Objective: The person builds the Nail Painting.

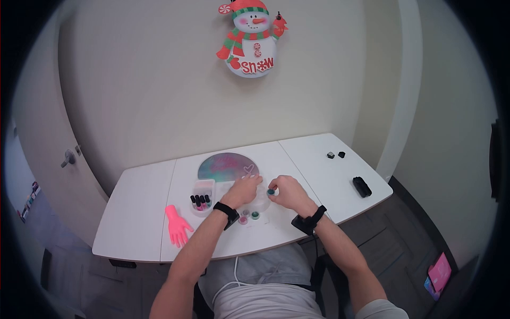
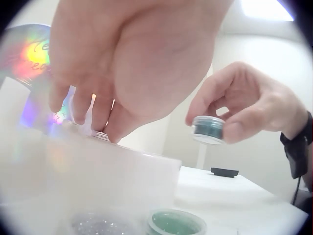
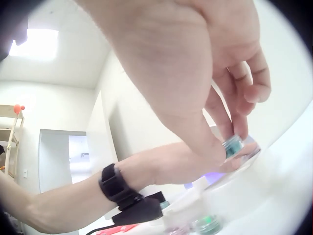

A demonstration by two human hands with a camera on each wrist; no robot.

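My right hand (image 1: 291, 192) pinches a small clear jar of teal glitter (image 2: 208, 129) between thumb and fingers, held above the table. My left hand (image 1: 243, 192) reaches down over a frosted white organizer (image 2: 112, 181), fingertips at a clear ridged rim (image 2: 101, 136) just past its wall; I cannot tell whether it grips this. In front of the organizer stand a jar of green glitter (image 1: 255, 215), a jar of pink glitter (image 1: 243, 220) and a jar of silvery glitter (image 2: 100, 226).
Nail polish bottles (image 1: 201, 202) with black caps stand in the organizer's left part. A pink model hand (image 1: 178, 226) lies left of it. Behind stands a shiny rainbow panel (image 1: 227, 166). A black case (image 1: 362, 187) and two small dark objects (image 1: 336, 155) lie on the right.
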